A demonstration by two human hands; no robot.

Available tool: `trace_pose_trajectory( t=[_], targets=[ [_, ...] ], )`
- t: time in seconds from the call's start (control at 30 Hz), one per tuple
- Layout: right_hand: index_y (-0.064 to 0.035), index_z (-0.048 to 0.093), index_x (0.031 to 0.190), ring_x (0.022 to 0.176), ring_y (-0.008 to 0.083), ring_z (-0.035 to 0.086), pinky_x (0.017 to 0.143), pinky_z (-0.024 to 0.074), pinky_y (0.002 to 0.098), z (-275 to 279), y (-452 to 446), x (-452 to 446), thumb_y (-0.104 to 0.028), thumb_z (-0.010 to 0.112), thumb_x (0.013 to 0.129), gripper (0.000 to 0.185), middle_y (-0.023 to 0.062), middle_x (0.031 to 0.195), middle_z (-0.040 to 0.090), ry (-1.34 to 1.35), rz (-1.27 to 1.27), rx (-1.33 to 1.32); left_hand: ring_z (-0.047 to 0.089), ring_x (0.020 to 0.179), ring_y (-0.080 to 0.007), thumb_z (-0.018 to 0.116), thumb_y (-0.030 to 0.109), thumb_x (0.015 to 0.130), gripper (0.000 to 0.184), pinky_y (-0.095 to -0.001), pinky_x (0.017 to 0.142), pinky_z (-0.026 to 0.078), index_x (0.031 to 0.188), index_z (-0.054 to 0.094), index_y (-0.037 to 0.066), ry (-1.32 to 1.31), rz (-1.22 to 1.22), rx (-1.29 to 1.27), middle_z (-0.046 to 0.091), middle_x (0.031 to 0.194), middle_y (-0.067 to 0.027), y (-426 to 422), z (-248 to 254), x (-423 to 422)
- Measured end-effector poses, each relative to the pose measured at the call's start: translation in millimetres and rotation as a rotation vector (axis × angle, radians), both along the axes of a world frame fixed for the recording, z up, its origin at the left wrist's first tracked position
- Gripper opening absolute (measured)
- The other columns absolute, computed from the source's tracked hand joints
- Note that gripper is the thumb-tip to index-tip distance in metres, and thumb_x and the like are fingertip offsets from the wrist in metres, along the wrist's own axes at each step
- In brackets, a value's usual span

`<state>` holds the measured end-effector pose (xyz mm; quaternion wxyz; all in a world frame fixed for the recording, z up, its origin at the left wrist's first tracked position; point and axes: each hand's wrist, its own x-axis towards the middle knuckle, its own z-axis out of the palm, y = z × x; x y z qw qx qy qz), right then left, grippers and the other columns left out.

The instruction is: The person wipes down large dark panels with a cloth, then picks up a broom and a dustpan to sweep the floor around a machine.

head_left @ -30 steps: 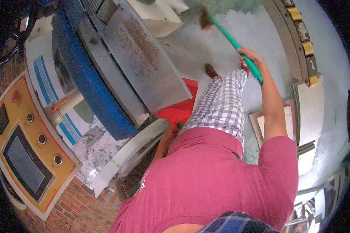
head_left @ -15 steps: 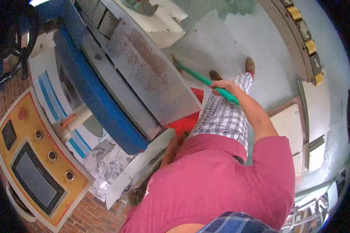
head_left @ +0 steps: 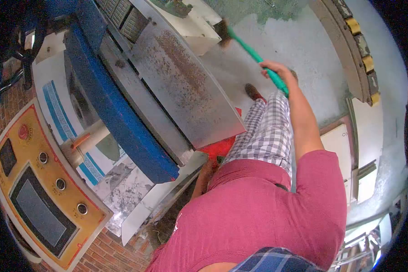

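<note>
My right hand (head_left: pixel 279 72) is closed round the green handle of a hand brush (head_left: pixel 257 54), held out above the floor. The dark brown bristles are up against the edge of a cream-coloured machine part (head_left: pixel 204 38). At my waist my left hand (head_left: pixel 211 167) is at a red dustpan (head_left: pixel 220 147) and seems to grip it; its fingers are partly hidden. A grey metal panel (head_left: pixel 188 86) with rusty stains covers part of the dustpan.
To my left stand a blue machine beam (head_left: pixel 118 104) and a yellow control panel (head_left: pixel 54 181) with a screen. A curved frame with yellow blocks (head_left: pixel 368 63) is at the right. Pale boards (head_left: pixel 337 149) stand on the right, over a grey floor (head_left: pixel 294 41).
My right hand has moved forward and slightly right, swinging the brush outward from beside the metal panel to the cream part. The dustpan now shows less beyond the panel's edge.
</note>
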<state>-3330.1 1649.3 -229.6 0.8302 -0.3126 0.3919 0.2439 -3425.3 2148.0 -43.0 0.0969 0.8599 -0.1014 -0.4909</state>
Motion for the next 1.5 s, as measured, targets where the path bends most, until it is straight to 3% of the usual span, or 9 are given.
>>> trace_pose_trajectory(
  t=[0.07,0.47,0.6,0.77,1.1,1.2,1.27,1.37,1.5],
  targets=[
    [-0.012,0.042,0.094,0.045,0.0073,0.045,0.035,0.0383,0.02,5,-20,-20,-0.023,0.054,0.076,0.024,0.0013,0.059,0.047,0.035,-0.07,0.002,0.048,0.061,-0.016,0.049,0.027,0.074,0.024,-0.0299,0.052,0.038,0.071,0.054,0.004,0.474,1.282,0.001,0.053,0.071,-0.0063,7,-16,-3],
    [-0.0091,0.048,0.086,0.045,0.0057,0.042,0.042,0.0391,0.0185,91,54,-50,-0.022,0.057,0.076,0.019,0.0,0.06,0.047,-0.165,-0.122,0.085,0.047,0.057,-0.0158,0.043,0.033,0.078,0.03,-0.0304,0.05,0.037,0.077,0.052,0.005,0.33,1.177,-0.025,0.051,0.068,-0.0054,25,-44,-11],
    [-0.0046,0.05,0.076,0.048,0.0106,0.045,0.047,0.0379,0.0212,-84,162,20,-0.022,0.051,0.079,0.018,0.0034,0.058,0.05,-0.148,-0.101,0.462,0.045,0.054,-0.0151,0.043,0.034,0.078,0.032,-0.0295,0.048,0.035,0.074,0.052,0.004,0.373,1.007,0.042,0.05,0.064,-0.0049,18,-10,-22],
    [-0.0026,0.05,0.079,0.049,0.0135,0.046,0.048,0.0391,0.0244,-57,181,93,-0.024,0.05,0.08,0.021,0.0052,0.058,0.049,-0.212,-0.104,0.247,0.043,0.051,-0.0142,0.042,0.035,0.079,0.034,-0.0283,0.045,0.033,0.07,0.053,0.004,0.422,0.834,0.103,0.049,0.059,-0.0043,-11,0,-16],
    [-0.0053,0.054,0.077,0.052,0.0116,0.05,0.048,0.0407,0.0251,-21,34,81,-0.024,0.065,0.068,0.024,0.0033,0.062,0.055,-0.068,-0.095,0.095,0.041,0.048,-0.0142,0.043,0.038,0.078,0.036,-0.0274,0.045,0.032,0.067,0.052,0.005,0.329,1.375,-0.06,0.047,0.056,-0.0035,10,-31,-48],
    [-0.0044,0.052,0.084,0.05,0.0101,0.049,0.046,0.0399,0.022,8,-2,54,-0.024,0.064,0.069,0.027,0.0044,0.063,0.055,-0.062,-0.278,0.079,0.043,0.048,-0.0156,0.044,0.036,0.078,0.033,-0.0296,0.045,0.033,0.068,0.052,0.005,0.314,1.194,-0.008,0.048,0.058,-0.0055,19,-37,-34],
    [-0.0043,0.051,0.084,0.049,0.01,0.049,0.045,0.0395,0.0214,2,-28,44,-0.024,0.064,0.069,0.027,0.0044,0.062,0.054,-0.026,-0.268,0.054,0.046,0.05,-0.0196,0.044,0.032,0.076,0.029,-0.0318,0.046,0.034,0.071,0.052,0.005,0.207,-0.427,0.247,0.049,0.06,-0.0094,49,-73,-27],
    [-0.0058,0.041,0.087,0.046,0.0063,0.045,0.037,0.038,0.0161,17,-47,31,-0.019,0.059,0.074,0.026,0.0052,0.062,0.048,-0.013,-0.371,0.161,0.048,0.054,-0.0238,0.045,0.029,0.075,0.025,-0.0332,0.048,0.036,0.072,0.052,0.005,0.289,0.284,0.162,0.05,0.064,-0.0129,24,-42,-3],
    [-0.0109,0.038,0.094,0.044,0.0061,0.043,0.035,0.0375,0.0172,34,-59,4,-0.019,0.057,0.075,0.028,0.0035,0.06,0.045,-0.032,-0.448,0.001,0.047,0.055,-0.0234,0.046,0.03,0.076,0.027,-0.0331,0.05,0.036,0.07,0.051,0.005,0.211,0.173,0.148,0.049,0.065,-0.0134,29,-47,16]
  ],
)
